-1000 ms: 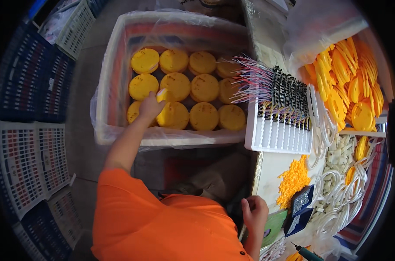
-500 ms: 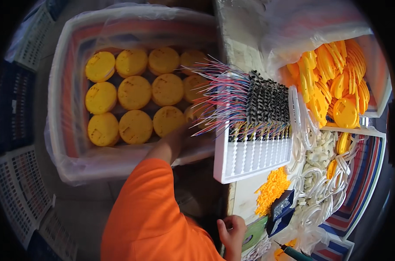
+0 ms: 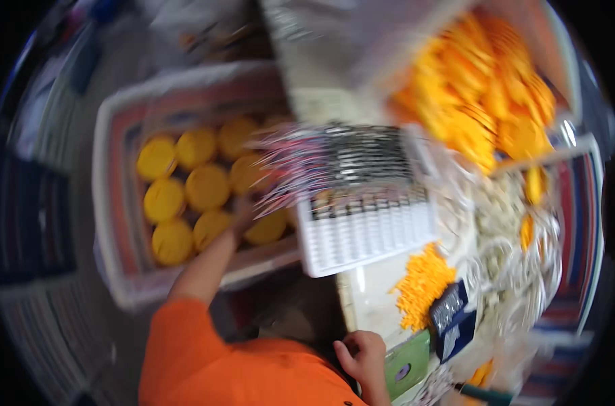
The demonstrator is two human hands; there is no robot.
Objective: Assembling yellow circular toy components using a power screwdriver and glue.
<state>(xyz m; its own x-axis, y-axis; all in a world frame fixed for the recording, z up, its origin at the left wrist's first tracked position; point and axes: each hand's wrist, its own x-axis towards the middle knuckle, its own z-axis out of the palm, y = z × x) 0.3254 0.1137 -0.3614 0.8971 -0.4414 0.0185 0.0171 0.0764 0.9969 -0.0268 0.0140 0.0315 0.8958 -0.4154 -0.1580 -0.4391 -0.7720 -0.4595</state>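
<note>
My left arm in an orange sleeve reaches into a plastic-lined bin [image 3: 111, 223] of round yellow discs [image 3: 208, 187]. My left hand [image 3: 245, 211] is among the discs on the right side, beside the hanging wire ends. Blur and the wires hide its fingers, so its grip cannot be made out. At the table's near edge rests my right hand [image 3: 366, 353], fingers curled in and thumb bent, with nothing showing in it. Next to it lies a green piece [image 3: 407, 369] with a round grey spot.
A white tray [image 3: 372, 237] of wired black parts overhangs the table [image 3: 368, 287], its wires [image 3: 290, 162] crossing the bin. Small orange pieces [image 3: 426, 281], a dark blue box [image 3: 453, 318], white cables [image 3: 504, 271] and a container of orange parts [image 3: 463, 74] lie rightward. A green-handled tool [image 3: 485, 394] lies nearby.
The head view has shifted and blurred; the bin and the tray sit differently in the picture. My left hand is still down among the discs. My right hand stays at the table edge.
</note>
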